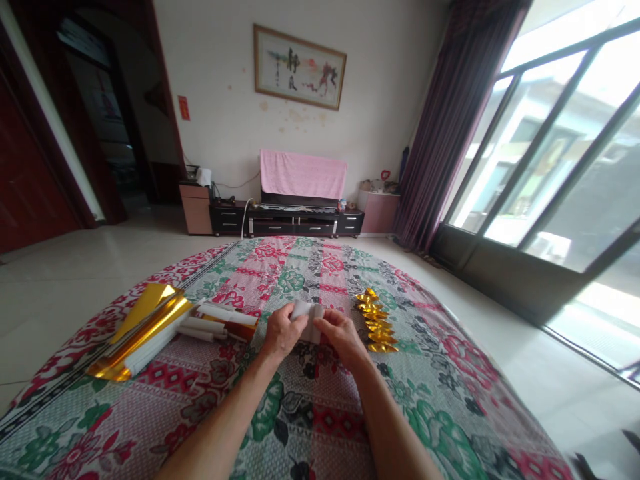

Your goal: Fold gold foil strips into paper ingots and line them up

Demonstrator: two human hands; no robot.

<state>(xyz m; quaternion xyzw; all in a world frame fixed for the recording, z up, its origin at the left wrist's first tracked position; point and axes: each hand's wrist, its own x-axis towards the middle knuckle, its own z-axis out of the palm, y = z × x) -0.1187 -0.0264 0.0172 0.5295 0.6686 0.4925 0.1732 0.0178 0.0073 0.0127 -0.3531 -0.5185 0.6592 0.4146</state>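
Between my two hands is a small piece of paper (307,311), its pale side showing, with a fold or curled flap near its right part. My left hand (285,330) pinches its left side, thumb on top. My right hand (340,331) grips the right edge between thumb and fingers. To the right lies a row of folded gold foil pieces (377,323), pointed at their ends. On the left are rolled gold foil sheets (155,333) with white backs, and beside them smaller white paper rolls (210,323).
A patterned red, green and grey cloth (285,280) covers the round surface under everything. Beyond it stand a low black cabinet (305,223) and a pink cloth (303,173) draped over a screen. Large windows (550,153) and a purple curtain (450,127) are on the right.
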